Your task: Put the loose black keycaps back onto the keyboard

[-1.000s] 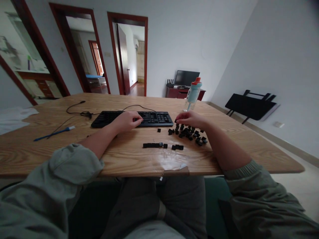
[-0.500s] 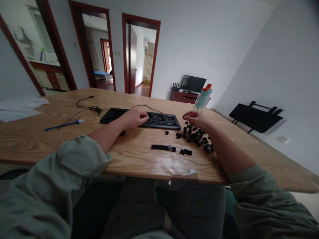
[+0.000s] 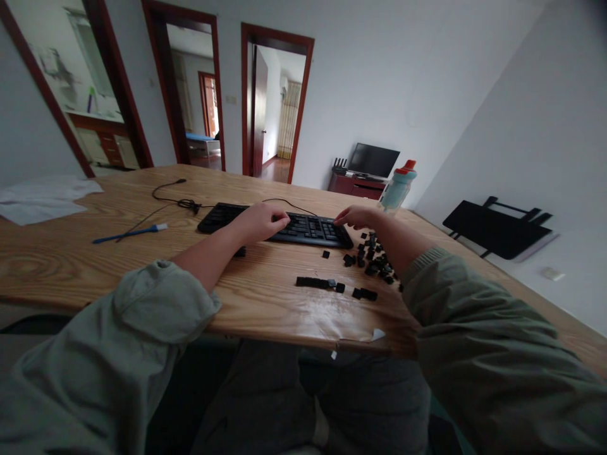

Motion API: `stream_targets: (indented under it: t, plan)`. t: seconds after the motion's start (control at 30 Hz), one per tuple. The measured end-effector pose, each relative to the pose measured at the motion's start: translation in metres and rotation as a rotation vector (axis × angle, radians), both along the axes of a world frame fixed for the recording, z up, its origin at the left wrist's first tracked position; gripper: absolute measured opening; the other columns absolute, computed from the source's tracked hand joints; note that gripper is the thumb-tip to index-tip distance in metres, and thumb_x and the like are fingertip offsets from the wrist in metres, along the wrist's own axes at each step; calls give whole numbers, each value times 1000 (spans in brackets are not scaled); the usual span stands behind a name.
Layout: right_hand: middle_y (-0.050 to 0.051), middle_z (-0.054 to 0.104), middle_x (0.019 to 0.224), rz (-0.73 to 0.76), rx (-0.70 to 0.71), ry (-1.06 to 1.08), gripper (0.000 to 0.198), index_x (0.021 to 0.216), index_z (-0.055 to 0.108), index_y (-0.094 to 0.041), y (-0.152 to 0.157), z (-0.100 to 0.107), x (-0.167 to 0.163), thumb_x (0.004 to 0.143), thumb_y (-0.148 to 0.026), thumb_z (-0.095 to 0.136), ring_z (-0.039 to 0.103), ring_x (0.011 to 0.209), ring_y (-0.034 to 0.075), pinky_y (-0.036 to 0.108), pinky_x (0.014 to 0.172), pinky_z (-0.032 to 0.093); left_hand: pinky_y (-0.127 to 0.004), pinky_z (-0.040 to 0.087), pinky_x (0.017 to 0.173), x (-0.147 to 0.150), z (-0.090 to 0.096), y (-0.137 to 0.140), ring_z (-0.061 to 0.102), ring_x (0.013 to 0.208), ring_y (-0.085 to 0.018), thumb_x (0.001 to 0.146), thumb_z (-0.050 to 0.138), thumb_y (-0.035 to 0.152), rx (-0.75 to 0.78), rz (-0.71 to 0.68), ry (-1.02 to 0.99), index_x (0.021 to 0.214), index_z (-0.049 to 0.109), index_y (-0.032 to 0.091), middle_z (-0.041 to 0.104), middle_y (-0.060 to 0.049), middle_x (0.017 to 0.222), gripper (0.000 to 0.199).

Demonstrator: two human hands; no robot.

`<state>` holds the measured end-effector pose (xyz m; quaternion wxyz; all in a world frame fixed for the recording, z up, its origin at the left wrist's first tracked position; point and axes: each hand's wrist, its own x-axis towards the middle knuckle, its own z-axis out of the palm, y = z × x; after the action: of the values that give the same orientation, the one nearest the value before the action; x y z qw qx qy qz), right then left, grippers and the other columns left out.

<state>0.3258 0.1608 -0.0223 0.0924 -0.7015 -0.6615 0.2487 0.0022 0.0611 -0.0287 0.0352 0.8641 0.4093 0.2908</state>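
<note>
Well, left hand (image 3: pixel 262 221) curled over the long black plastic keyboard (image 3: pixel 310 232), probably steadying it, right hand (image 3: pixel 359 217) at its right end, can't tell whether either's fingers grip anything, with square black keycaps (image 3: pixel 374 268) heaped beside it on the wooden counter (image 3: pixel 258 297), within easy reach.

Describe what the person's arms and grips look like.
The left sleeve is loose grey-green cloth, bunched into a baggy fold; the right sleeve matches, ending in a gathered cuff. The left grip and right grip are bare, without gloves.
</note>
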Motion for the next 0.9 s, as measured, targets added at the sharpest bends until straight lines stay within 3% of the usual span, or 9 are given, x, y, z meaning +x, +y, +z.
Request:
stream_targets:
  t: [0.13, 0.33, 0.57, 0.77, 0.9]
  plan:
    - [7, 67, 93, 45, -55, -34, 30, 96, 78, -23, 2, 3, 7, 71, -39, 84, 56, 79, 16, 22, 57, 45, -29, 47, 73, 0, -2, 3, 65, 84, -20, 88, 53, 39, -8, -18, -1, 91, 77, 17, 76, -7, 92, 32]
    - [4, 63, 86, 40, -133, 61, 27, 97, 74, -24, 10, -4, 14, 74, -38, 82, 49, 68, 11, 18, 51, 40, -30, 48, 79, 1, -2, 4, 67, 90, -21, 88, 53, 37, -14, -26, 15, 91, 77, 18, 76, -7, 95, 31]
    - [1, 60, 82, 16, -140, 106, 28, 97, 72, -23, 10, -7, 13, 75, -38, 82, 45, 62, 9, 18, 51, 39, -29, 48, 77, 1, -2, 6, 67, 88, -21, 88, 52, 37, -12, -34, 23, 90, 77, 18, 76, -6, 93, 31]
    - [1, 60, 83, 47, -151, 239, 14, 90, 70, -22, 3, -5, 10, 80, -27, 77, 45, 62, 8, 16, 48, 36, -30, 48, 78, 1, -2, 7, 67, 89, -21, 89, 51, 39, -13, -36, 24, 90, 77, 19, 76, -6, 95, 33]
    - [3, 62, 83, 21, -133, 172, 16, 92, 70, -20, 5, -6, 8, 81, -30, 77, 47, 63, 10, 17, 47, 37, -30, 48, 77, 2, -2, 6, 66, 88, -21, 88, 51, 39, -5, -26, 24, 90, 77, 19, 76, -6, 94, 32]
